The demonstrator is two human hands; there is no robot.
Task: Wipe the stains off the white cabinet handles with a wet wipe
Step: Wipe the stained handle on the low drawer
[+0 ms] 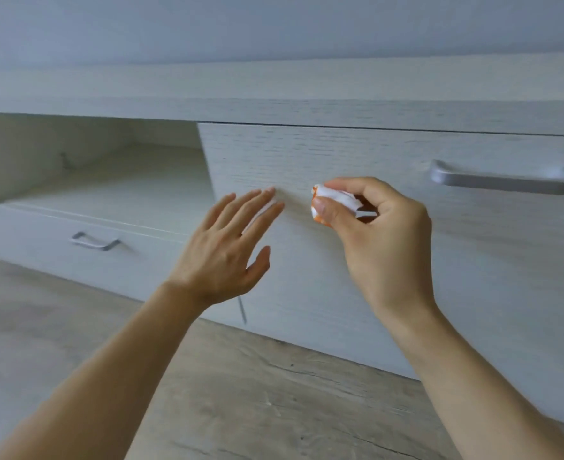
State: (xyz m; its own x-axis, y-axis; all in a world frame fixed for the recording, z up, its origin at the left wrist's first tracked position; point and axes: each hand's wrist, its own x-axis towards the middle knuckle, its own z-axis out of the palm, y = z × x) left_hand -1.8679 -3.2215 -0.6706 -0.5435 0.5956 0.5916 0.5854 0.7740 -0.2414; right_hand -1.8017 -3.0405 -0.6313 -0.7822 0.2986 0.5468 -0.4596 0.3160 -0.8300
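Right hand (377,227) fingers pinch crumpled wipe (332,202) against door (307,154).
Left hand (231,247) splayed flat, holding nothing. Handle (503,180) lies horizontal, right of wipe, untouched.

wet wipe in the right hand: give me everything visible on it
The wet wipe is white, crumpled into a small wad, with orange stains along its left edge and underside. The right hand pinches it between thumb and fingertips, which hide much of it. It sits close to the white cabinet door; contact cannot be told. It is well left of the grey handle.
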